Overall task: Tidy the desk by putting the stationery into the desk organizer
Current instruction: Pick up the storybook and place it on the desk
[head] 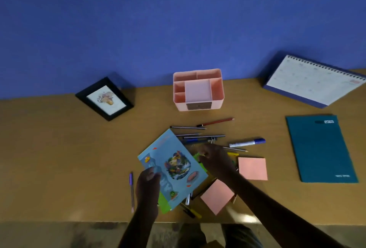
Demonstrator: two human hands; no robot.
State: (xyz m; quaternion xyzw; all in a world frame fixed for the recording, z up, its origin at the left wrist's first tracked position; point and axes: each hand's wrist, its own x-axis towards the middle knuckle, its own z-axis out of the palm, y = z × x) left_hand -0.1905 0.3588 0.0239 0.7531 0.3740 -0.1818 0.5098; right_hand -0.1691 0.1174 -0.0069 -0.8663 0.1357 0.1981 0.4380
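Note:
A pink desk organizer [198, 89] with several compartments stands at the back of the wooden desk [59, 158], near the blue wall. In front of it lies a scatter of pencils [188, 128], pens and a white marker with a blue cap [247, 143]. My left hand [148, 186] grips the lower left corner of a blue illustrated booklet [172, 166], which lies over a green sheet. My right hand [215, 160] is curled at the booklet's right edge, pinching something green [198, 155]. Two pink sticky-note pads [253, 168] [216, 196] lie to the right.
A black picture frame [105, 99] stands at the back left. A spiral desk calendar [315, 81] is at the back right, with a teal notebook [320, 148] in front of it. A purple pen [131, 190] lies left of my left hand. The desk's front edge runs just below my wrists.

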